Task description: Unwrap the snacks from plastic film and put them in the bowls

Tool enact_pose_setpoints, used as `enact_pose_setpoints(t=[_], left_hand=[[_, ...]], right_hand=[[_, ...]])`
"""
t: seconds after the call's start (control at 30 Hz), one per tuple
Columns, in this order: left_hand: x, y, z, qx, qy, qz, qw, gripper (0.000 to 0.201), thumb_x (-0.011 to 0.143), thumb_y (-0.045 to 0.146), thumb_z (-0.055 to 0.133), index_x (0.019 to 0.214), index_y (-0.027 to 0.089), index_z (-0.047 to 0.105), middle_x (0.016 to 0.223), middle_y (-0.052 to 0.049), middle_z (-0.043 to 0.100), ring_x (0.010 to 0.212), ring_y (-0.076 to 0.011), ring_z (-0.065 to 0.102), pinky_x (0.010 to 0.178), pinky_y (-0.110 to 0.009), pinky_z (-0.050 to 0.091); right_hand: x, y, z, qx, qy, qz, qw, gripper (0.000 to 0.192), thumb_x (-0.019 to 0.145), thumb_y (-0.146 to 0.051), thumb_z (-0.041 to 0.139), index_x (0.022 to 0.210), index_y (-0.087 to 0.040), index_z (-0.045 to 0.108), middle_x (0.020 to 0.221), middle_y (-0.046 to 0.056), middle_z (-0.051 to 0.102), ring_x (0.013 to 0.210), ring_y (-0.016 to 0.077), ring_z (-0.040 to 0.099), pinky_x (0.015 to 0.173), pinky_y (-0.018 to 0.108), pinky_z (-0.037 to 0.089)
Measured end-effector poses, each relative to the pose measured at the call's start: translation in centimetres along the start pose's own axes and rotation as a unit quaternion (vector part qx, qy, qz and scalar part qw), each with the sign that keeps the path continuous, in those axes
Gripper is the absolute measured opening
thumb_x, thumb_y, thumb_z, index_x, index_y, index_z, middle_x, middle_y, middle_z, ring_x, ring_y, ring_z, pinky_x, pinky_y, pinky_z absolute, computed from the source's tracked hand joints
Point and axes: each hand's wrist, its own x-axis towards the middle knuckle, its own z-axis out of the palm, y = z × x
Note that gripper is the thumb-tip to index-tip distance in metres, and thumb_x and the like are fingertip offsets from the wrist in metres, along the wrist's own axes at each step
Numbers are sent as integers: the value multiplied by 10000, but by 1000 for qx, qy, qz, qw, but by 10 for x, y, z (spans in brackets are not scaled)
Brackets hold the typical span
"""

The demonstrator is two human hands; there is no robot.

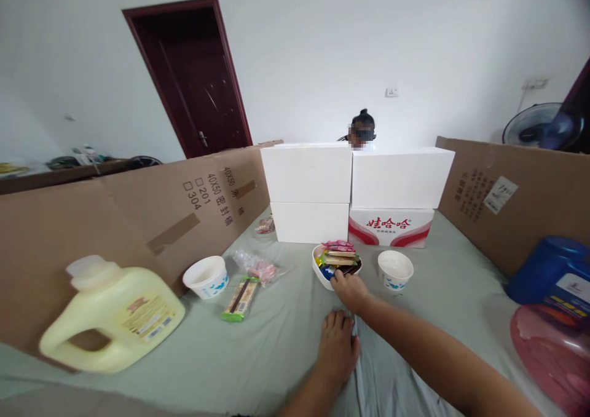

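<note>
R hand (350, 289) is stretched fwd to the near rim of the white bowl (319, 267) of wrapped snacks (340, 257), fingers curled at its edge; whether anything is pinched can't be told. L hand (337, 346) is laid flat, fingers spread, on the green cloth (276, 337), holding nothing; bowl is flanked by two paper cups, one (395, 270) just to its right, other (206, 276) well to its left nr a yellow jug (110, 315).

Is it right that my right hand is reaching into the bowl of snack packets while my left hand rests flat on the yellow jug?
Not quite. The head view shows the left hand flat on the grey-green cloth, far from the yellow jug. The right hand does reach into the bowl of snack packets.
</note>
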Motion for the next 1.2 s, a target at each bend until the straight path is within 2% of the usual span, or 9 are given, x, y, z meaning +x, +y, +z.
enact_pose_setpoints(t=[0.07,0.17,0.23,0.43,0.57,0.7,0.87,1.03,1.2], left_hand=[[1,-8,1,-39,48,-6,998,208,785,145,510,974,174,593,1016,-100,597,993,-270,529,876,-453,442],[3,-25,1,-101,160,-42,981,165,857,196,441,987,170,539,965,-99,578,940,-236,560,838,-419,480],[3,-34,0,-115,192,-56,973,164,872,238,436,992,173,526,951,-97,576,934,-235,571,838,-424,490],[-6,-42,1,-112,104,-27,988,196,844,258,454,983,176,565,999,-102,608,995,-242,587,894,-450,487],[-6,-39,0,-98,72,-22,992,230,851,287,438,977,165,585,1019,-111,619,1002,-242,584,912,-458,479],[-2,-39,-1,-70,52,-13,996,249,858,331,441,951,175,611,1003,-103,638,990,-252,588,905,-469,481],[0,-43,1,-38,40,8,998,257,860,340,452,940,172,628,995,-103,647,972,-255,596,878,-463,496],[-1,-46,1,-20,35,17,999,248,865,329,449,947,187,636,1019,-95,649,994,-251,599,881,-441,501],[-1,-45,1,-6,17,16,1000,208,855,316,474,900,207,645,996,-82,650,954,-250,599,843,-430,509]], right_hand=[[-8,3,-8,-6,-2,-13,1000,234,886,-117,414,1000,-132,618,985,155,623,745,219,649,587,332,501],[-19,10,-25,-16,-3,-26,1000,232,899,-129,401,1006,-138,607,987,148,621,754,212,643,587,324,497],[-28,20,-40,-23,-3,-27,999,227,908,-140,396,1015,-147,596,999,142,615,774,208,640,601,317,493],[-70,76,-85,-53,-22,25,998,249,914,-130,371,1047,-154,581,1021,137,589,818,205,633,651,305,479],[-111,129,-98,-77,-57,88,991,260,904,-113,384,1069,-154,582,1048,140,579,829,203,638,674,293,482],[-147,178,-82,-90,-109,162,977,284,903,-97,384,1083,-136,601,1057,162,586,823,211,655,694,303,496],[-170,216,-41,-79,-168,255,949,318,911,-69,370,1094,-91,629,1103,197,593,847,239,670,726,348,516],[-169,245,-5,-51,-201,331,920,265,925,-298,548,1129,-135,592,1131,89,613,934,189,627,810,381,532],[-153,281,15,-15,-194,386,902,334,908,-357,574,1175,-159,564,1179,82,591,992,201,605,840,411,525]])
